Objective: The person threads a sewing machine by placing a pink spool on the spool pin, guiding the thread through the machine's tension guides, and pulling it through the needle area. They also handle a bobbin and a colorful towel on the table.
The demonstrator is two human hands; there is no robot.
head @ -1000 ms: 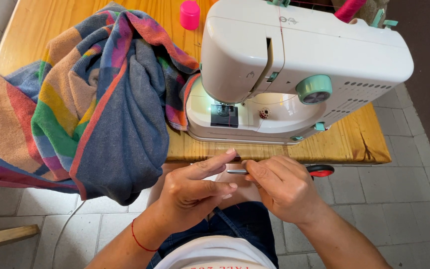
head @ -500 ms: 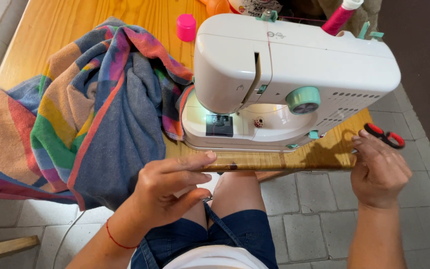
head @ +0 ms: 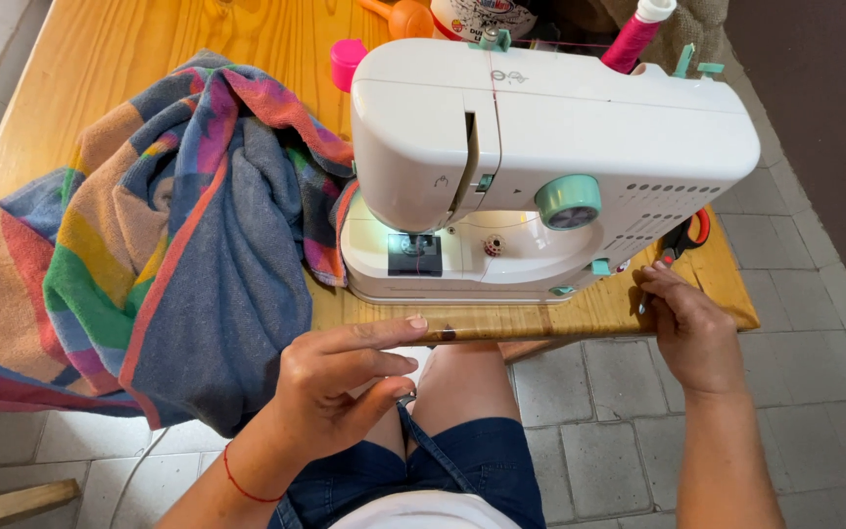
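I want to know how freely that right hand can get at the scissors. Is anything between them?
Nothing visible stands between them. The right hand rests at the wooden table's front right corner, and the red-handled scissors lie just beyond its fingertips, beside the white sewing machine, whose right end partly hides them from above.

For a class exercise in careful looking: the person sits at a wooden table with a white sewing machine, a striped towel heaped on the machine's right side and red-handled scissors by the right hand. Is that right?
Not quite. The head view shows the striped towel heaped on the left side of the white sewing machine, not the right. The wooden table and the red-handled scissors by the right hand are as stated.
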